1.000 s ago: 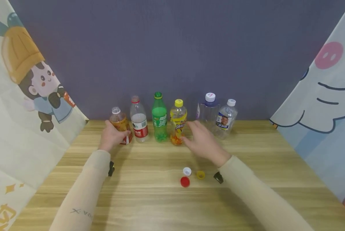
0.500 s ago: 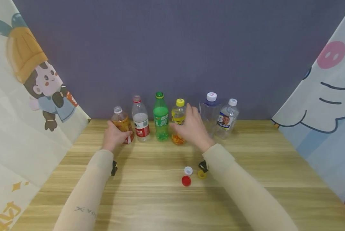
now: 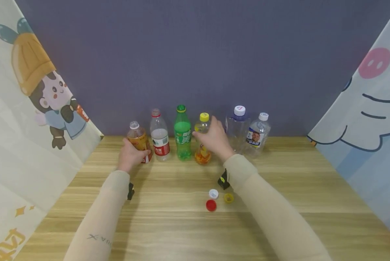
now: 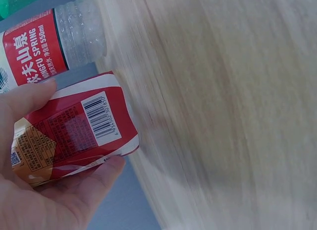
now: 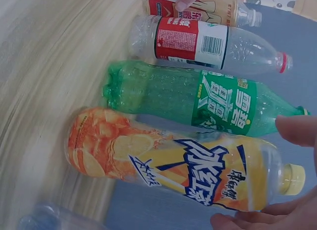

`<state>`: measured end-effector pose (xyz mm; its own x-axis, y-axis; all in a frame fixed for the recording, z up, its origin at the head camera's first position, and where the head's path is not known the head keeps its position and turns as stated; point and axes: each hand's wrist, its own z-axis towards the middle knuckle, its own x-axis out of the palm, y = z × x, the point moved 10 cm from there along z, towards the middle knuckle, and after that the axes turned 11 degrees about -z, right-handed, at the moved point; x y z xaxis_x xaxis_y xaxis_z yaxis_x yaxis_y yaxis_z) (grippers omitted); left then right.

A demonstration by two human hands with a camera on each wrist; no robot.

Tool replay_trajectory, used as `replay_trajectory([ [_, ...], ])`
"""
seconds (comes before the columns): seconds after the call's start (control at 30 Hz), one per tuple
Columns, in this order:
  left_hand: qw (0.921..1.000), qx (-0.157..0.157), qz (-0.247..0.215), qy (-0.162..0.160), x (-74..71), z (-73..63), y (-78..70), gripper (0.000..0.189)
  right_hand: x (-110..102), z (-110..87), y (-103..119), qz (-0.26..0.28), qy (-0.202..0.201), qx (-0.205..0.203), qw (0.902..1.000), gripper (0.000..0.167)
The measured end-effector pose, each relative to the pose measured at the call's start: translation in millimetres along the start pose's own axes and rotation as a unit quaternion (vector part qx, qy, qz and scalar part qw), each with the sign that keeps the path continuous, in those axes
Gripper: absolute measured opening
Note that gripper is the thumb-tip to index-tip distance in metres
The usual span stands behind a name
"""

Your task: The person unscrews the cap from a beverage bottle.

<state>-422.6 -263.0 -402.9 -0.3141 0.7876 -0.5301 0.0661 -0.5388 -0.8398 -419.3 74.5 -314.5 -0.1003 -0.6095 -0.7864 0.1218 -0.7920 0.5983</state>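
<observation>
In the head view my left hand (image 3: pixel 131 156) grips the tea-brown bottle with a red label (image 3: pixel 139 142) at the left end of a row. The left wrist view shows my thumb and fingers pressed on opposite sides of its red lower label (image 4: pixel 79 126). My right hand (image 3: pixel 216 139) is at the upper part of the iced tea bottle (image 3: pixel 203 157), which has a yellow cap (image 3: pixel 204 117). In the right wrist view my thumb (image 5: pixel 297 131) stands off its neck, and my fingers (image 5: pixel 247 221) are by its other side. The bottle stands upright.
Between them stand a red-labelled water bottle (image 3: pixel 160 141) and a green soda bottle (image 3: pixel 183 136). To the right are a large clear bottle with a white cap (image 3: pixel 239 111) and another clear bottle (image 3: pixel 257 137). White (image 3: pixel 213 194), red (image 3: pixel 211 205) and yellow (image 3: pixel 228 198) caps lie in front.
My right hand has moved left and up, from beside the iced tea bottle's lower half to its upper part. My left hand keeps its grip, and the bottles have stayed in place.
</observation>
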Motion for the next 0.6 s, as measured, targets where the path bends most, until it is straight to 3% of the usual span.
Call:
replay_trajectory([
  [0.17,1.0000,0.001,-0.002,0.004,1.1,-0.7,0.1,0.096,2.5,5.5,-3.2,0.028,0.007,0.015,0.9995,0.102],
  [0.6,0.9997,0.002,-0.021,0.009,3.9,-3.3,2.5,0.097,1.4,6.6,-8.3,0.022,-0.002,0.016,0.9996,0.085],
])
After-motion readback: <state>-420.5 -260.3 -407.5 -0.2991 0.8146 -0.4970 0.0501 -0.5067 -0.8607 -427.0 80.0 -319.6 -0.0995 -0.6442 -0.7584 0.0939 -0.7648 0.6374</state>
